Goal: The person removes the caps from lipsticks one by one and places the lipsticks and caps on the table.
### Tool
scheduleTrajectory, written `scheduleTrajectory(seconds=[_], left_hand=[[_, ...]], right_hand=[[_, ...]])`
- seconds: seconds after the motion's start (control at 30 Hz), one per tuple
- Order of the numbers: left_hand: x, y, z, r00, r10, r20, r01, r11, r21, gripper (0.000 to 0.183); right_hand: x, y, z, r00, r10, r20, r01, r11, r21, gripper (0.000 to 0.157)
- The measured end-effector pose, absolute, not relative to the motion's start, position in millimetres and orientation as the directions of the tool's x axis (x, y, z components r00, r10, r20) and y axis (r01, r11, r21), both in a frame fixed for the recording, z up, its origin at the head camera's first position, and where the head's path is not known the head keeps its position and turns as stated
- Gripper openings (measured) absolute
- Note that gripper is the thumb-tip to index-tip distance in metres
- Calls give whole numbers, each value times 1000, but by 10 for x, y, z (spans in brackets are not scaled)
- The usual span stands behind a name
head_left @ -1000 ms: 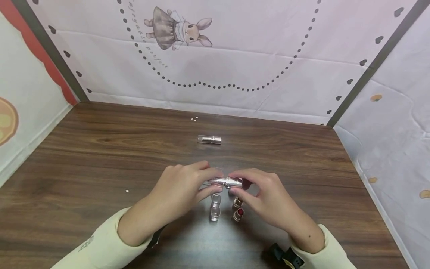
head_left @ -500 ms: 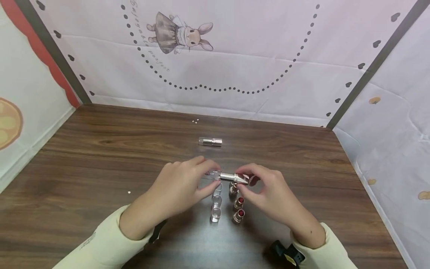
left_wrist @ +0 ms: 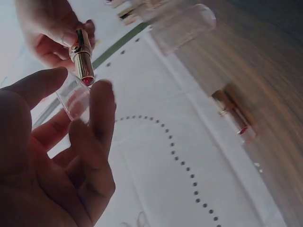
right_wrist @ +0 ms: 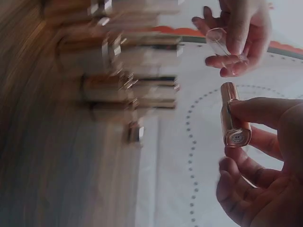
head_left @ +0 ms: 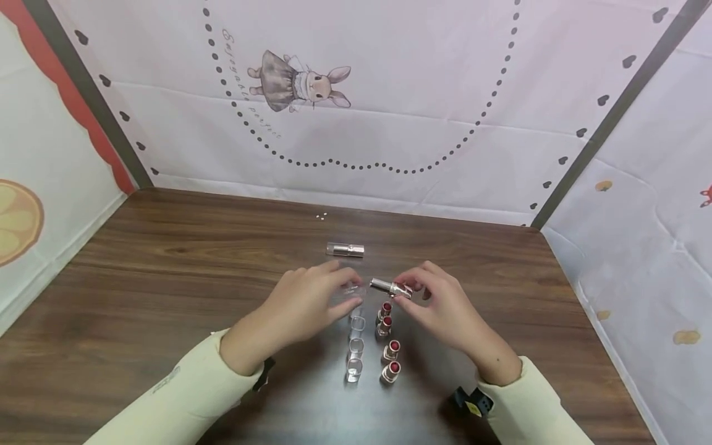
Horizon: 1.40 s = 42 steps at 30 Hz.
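Note:
My left hand (head_left: pixel 311 301) pinches a clear lipstick cap (left_wrist: pixel 75 98) between thumb and fingers. An uncapped lipstick (head_left: pixel 384 286) with a shiny metallic tube is held by my right hand (head_left: pixel 445 309), its red tip pointing left toward the cap. A small gap separates the two in the head view. In the right wrist view a round label (right_wrist: pixel 237 138) shows on the base of this lipstick. Below the hands, several uncapped red lipsticks (head_left: pixel 391 372) stand upright in a row. Beside them on the left runs a row of clear caps (head_left: pixel 354 368), the farthest partly hidden by my left hand.
One capped lipstick (head_left: pixel 345 250) lies on its side farther back on the wooden table (head_left: pixel 167 259). Small white bits (head_left: pixel 321 216) lie near the back edge. Printed cloth walls (head_left: pixel 417 123) enclose the back and sides.
The clear cap has come off the lipstick. It sat on it at first, was partly drawn off half a second ago, and now hands, cap and lipstick are apart.

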State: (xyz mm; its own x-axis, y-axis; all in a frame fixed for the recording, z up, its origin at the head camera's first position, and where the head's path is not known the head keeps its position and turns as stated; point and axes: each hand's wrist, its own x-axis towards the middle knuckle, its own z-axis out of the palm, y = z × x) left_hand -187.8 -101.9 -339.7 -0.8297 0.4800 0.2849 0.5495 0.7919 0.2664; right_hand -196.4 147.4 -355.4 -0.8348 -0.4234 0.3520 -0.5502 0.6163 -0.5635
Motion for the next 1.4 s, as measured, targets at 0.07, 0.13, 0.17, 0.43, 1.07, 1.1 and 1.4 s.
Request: scheduleTrajectory(seconds=[0.07, 0.13, 0.17, 0.43, 1.07, 1.1, 1.4], left_hand=[[-1937, -1011, -3425, -834, 484, 265, 546, 795, 265, 27], [-1992, -1010, -3447, -840, 482, 250, 539, 797, 273, 26], [-2016, -1013, -3457, -843, 479, 243, 534, 799, 278, 26], [-2194, -1027, -3546, -855, 478, 203, 517, 814, 264, 28], [-2500, -981, -3778, -881, 472, 11, 440, 812, 382, 28], [-2507, -975, -3786, -882, 472, 8, 437, 811, 388, 28], [-2518, -942, -3838, -881, 472, -46, 407, 803, 435, 28]], right_hand=[[-2011, 1480, -3593, -839, -417, 348, -543, 639, -545, 21], [-2049, 1485, -3624, -845, -415, 339, -535, 650, -540, 21], [-2065, 1489, -3637, -848, -413, 332, -530, 652, -542, 21], [-2185, 1516, -3766, -878, -401, 262, -475, 668, -572, 18], [-2401, 1477, -4050, -917, -393, 71, -346, 694, -631, 17], [-2406, 1476, -4057, -918, -392, 66, -342, 696, -632, 17], [-2412, 1451, -4122, -910, -414, 16, -325, 690, -646, 19]])
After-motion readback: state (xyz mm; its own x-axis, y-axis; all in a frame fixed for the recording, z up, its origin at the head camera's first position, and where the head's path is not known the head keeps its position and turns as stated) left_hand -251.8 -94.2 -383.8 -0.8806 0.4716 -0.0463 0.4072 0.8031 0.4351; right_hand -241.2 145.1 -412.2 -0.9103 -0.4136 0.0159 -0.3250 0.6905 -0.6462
